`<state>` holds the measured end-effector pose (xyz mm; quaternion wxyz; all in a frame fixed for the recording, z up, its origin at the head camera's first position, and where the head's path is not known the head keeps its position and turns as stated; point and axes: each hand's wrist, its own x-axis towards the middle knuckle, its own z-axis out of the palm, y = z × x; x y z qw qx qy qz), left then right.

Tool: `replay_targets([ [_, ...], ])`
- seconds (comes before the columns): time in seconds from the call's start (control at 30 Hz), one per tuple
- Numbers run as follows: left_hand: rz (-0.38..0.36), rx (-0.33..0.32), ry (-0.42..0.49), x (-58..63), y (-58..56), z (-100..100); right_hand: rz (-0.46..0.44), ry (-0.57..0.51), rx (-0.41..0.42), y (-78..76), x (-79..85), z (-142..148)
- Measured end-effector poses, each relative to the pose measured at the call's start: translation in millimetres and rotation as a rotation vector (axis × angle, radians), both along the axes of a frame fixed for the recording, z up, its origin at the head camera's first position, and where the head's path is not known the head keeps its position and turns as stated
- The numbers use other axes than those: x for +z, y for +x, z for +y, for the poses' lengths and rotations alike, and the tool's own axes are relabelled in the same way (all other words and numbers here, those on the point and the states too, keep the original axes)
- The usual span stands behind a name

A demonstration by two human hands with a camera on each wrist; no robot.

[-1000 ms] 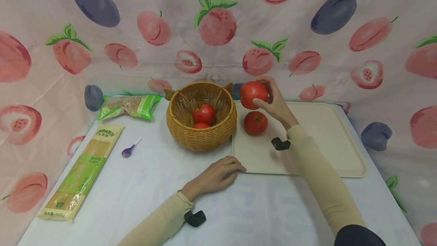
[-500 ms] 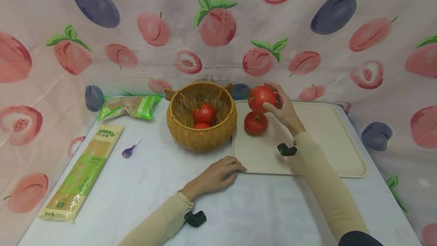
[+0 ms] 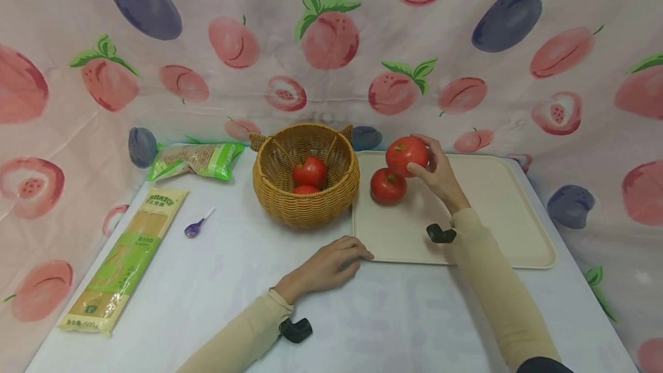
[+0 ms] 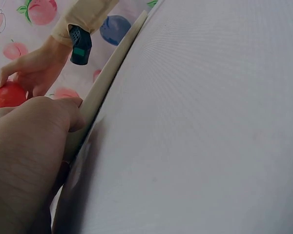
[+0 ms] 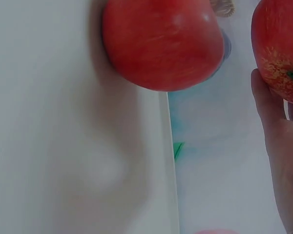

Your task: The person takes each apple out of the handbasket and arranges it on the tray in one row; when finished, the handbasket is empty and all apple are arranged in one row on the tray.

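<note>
My right hand (image 3: 440,176) grips a red apple (image 3: 406,155) between thumb and fingers, held up over the back left of the cream tray (image 3: 492,212). A second apple (image 3: 388,186) sits on the tray, just below and left of the held one. In the right wrist view the held apple (image 5: 281,48) shows its blossom end, beside the apple on the tray (image 5: 161,44). My left hand (image 3: 326,266) rests on the table, fingertips at the tray's near left corner; the left wrist view shows this hand (image 4: 31,146) along the tray edge (image 4: 105,80).
A wicker basket (image 3: 305,212) left of the tray contains red apples (image 3: 309,172), one partly hidden by the rim. Farther left lie a purple lollipop (image 3: 194,228), a pack of spaghetti (image 3: 124,261) and a green-ended plastic bag (image 3: 197,161). A fruit-print cloth (image 3: 331,96) hangs behind.
My right hand has carried its apple away from the basket, to the right and slightly down over the tray. The left hand has stayed at the tray corner.
</note>
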<state>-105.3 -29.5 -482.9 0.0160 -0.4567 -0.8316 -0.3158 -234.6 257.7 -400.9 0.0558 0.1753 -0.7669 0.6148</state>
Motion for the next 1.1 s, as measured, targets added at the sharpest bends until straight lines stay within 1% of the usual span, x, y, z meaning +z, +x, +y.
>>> replay_targets([
  [0.2,-0.017,0.004,-0.004,-0.6,-0.1,0,0.006,-0.058,-0.017,0.8,-8.6,6],
  [0.33,-0.007,0.001,-0.003,-1.0,0.3,0,-0.010,-0.082,-0.025,4.9,-10.4,7],
  [0.6,0.011,0.000,-0.004,-1.6,-1.8,-1,-0.001,-0.060,-0.027,7.7,-17.7,16],
  [0.73,-0.001,-0.001,-0.010,-1.9,-1.3,-1,0.013,-0.076,-0.035,9.5,-23.6,22],
  [0.87,-0.009,-0.002,-0.011,-2.1,-0.6,-1,0.023,-0.053,-0.055,11.6,-28.3,28],
  [1.1,-0.014,0.003,-0.009,-2.7,-0.8,-1,-0.023,-0.068,-0.073,15.8,-37.3,38],
])
